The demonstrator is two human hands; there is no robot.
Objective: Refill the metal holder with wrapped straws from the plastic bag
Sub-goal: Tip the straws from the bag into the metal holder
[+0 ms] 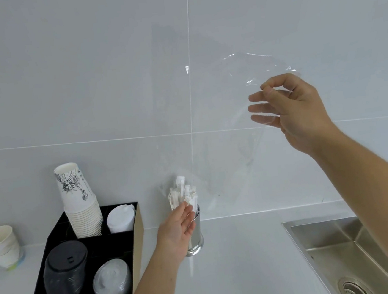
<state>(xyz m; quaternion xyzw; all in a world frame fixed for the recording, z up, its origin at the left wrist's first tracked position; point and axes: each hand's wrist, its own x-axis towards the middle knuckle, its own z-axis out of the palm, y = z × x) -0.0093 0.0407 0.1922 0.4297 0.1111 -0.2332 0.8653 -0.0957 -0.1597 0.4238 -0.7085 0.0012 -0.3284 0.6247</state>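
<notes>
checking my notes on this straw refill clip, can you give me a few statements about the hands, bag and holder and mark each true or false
1. The right hand pinches the clear plastic bag up in the air. True.
2. The wrapped straws stand in the metal holder. True.
3. The left hand is over the sink. False: it is at the holder, its straight fingers against the straws.
4. The holder lies tipped over on the counter. False: it stands upright.
5. A stack of paper cups stands in the black organiser left of the holder. True.
</notes>
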